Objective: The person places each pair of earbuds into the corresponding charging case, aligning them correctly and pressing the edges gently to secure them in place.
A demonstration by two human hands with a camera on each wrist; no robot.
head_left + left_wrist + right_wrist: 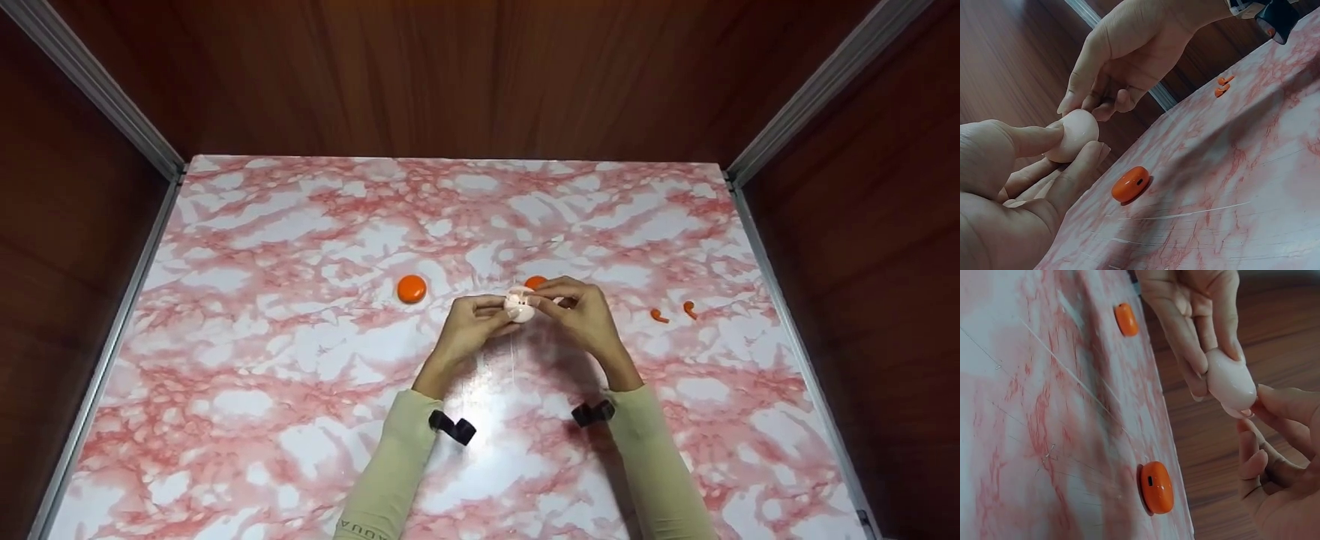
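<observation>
A small pale pink earbud case [519,312] is held up over the table, its lid [517,291] raised and small dark spots showing inside. My left hand [470,324] grips its left side; in the left wrist view the thumb and fingers pinch the rounded case [1079,135]. My right hand [585,313] has thumb and fingertips pinching at the case's open edge, seen close in the right wrist view below the case body [1231,379]. Cannot tell whether an earbud is between those right fingertips.
One orange case [412,289] lies left of the hands. Another orange case [535,283] sits just behind the right hand, partly hidden in the head view. Two orange earbuds, a nearer one [658,316] and a farther one [690,309], lie to the right. Wooden walls [480,82] enclose the marbled table.
</observation>
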